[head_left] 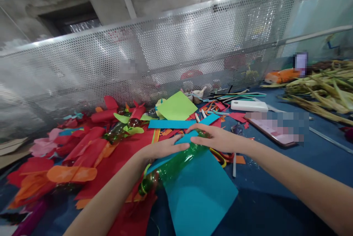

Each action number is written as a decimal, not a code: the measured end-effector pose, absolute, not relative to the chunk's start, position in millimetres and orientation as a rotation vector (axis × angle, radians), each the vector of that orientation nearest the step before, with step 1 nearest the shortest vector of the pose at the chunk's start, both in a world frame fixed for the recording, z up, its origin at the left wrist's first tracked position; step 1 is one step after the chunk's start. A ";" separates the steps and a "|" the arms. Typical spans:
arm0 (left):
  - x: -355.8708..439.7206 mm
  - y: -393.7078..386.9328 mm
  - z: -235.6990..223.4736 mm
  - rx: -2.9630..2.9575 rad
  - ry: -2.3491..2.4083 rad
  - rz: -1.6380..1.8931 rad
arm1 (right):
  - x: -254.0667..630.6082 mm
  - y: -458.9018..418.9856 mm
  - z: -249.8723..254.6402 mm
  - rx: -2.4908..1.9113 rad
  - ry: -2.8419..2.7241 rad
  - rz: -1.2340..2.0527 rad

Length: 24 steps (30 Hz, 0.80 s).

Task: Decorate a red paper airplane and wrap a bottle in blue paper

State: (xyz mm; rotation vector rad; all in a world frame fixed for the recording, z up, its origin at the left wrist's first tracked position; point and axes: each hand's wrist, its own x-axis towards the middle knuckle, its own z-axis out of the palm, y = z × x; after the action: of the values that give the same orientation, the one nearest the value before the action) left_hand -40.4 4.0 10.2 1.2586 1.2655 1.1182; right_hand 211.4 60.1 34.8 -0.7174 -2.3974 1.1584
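Observation:
A green plastic bottle [168, 171] lies on its side on the blue table, its neck toward me at the lower left. A large blue paper sheet [198, 195] lies partly under and around it. My left hand [162, 147] presses fingers flat on a blue paper strip over the bottle's upper part. My right hand [215, 138] curls over the bottle's far end, fingers holding the paper against it. Both forearms reach in from below.
Red, orange and pink paper pieces [82, 151] pile up at the left, with another bottle [121, 131] among them. A yellow-green sheet [176, 107], a white case [249, 106], a phone [275, 129] and dried stalks [322, 92] lie farther back. A perforated metal screen [165, 52] borders the table.

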 end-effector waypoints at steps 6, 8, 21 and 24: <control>-36.7 -0.6 15.0 1.447 1.432 0.806 | 204.1 66.4 22.0 -0.939 -2.386 1.145; -35.1 -8.2 20.0 1.502 1.455 0.759 | 202.9 67.6 19.5 -0.987 -2.389 1.163; -40.2 -50.6 16.7 1.827 1.503 0.734 | 211.2 65.6 16.2 -0.834 -2.577 1.002; -39.3 -50.2 14.3 1.887 1.485 0.769 | 212.3 67.3 14.7 -0.724 -2.595 0.982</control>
State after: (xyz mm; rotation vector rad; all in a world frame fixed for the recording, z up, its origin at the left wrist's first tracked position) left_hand -39.3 -50.2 14.3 1.8869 1.4848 0.7689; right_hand 212.3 67.3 14.7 -0.7238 -2.5951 0.9825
